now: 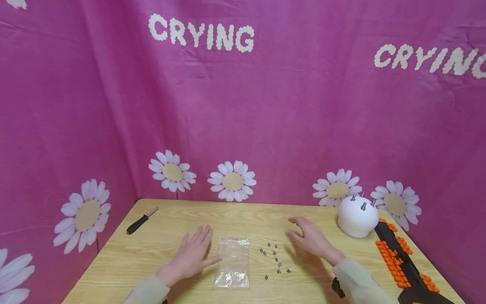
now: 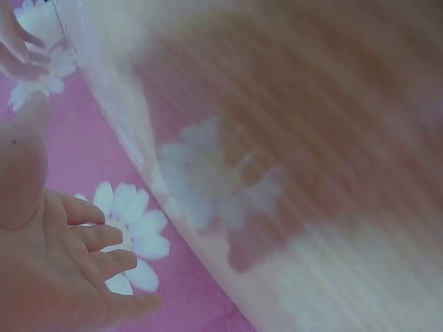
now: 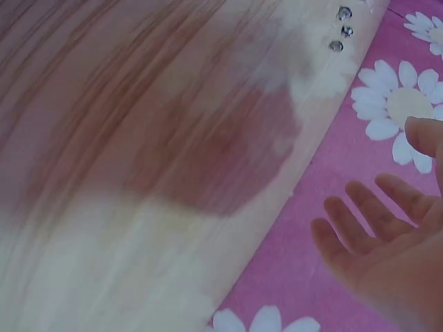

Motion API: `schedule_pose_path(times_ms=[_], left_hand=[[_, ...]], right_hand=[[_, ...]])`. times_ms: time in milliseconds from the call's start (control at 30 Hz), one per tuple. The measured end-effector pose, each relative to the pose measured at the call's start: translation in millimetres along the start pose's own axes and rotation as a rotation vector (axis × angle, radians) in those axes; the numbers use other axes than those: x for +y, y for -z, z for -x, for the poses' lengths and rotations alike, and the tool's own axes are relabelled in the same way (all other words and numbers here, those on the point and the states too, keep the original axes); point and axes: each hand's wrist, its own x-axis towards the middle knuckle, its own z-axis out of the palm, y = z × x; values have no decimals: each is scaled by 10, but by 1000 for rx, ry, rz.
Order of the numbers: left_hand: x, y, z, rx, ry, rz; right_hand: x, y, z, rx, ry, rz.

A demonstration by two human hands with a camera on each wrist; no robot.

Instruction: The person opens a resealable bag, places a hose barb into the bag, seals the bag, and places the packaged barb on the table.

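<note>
My left hand (image 1: 191, 254) hovers palm down with fingers spread, its thumb at the left edge of a clear zip bag (image 1: 233, 262) that lies flat. The palm and fingers of the left hand (image 2: 69, 270) show bare in the left wrist view. On the other side, my right hand (image 1: 312, 237) is held over the table, fingers loosely extended and holding nothing. Between the bag and the right hand lie several small metal screw-like pieces (image 1: 276, 259), scattered. Three of these shiny pieces (image 3: 347, 31) also appear in the right wrist view.
A black-handled screwdriver (image 1: 138, 223) lies at the table's back left. At the back right stands a white rounded object (image 1: 357, 217) with metal pegs on top. Beside it along the right edge lies a black and orange toy-like piece (image 1: 402, 257). A pink curtain (image 1: 243, 109) hangs behind the wooden table (image 1: 243, 211).
</note>
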Motion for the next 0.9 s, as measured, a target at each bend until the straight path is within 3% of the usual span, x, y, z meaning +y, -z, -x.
schedule_pose_path(times_ms=[400,700,900], left_hand=[[168,-101,159,-86,-72,45],[254,-128,207,-132,-126,21],[251,-143,223,-151,-129,-15]], right_hand=[[-70,-247,-207,-170,-7,-202],[-190,-362,-324,-227,39,-236],[-332,-452,-453,-279,21,-237]])
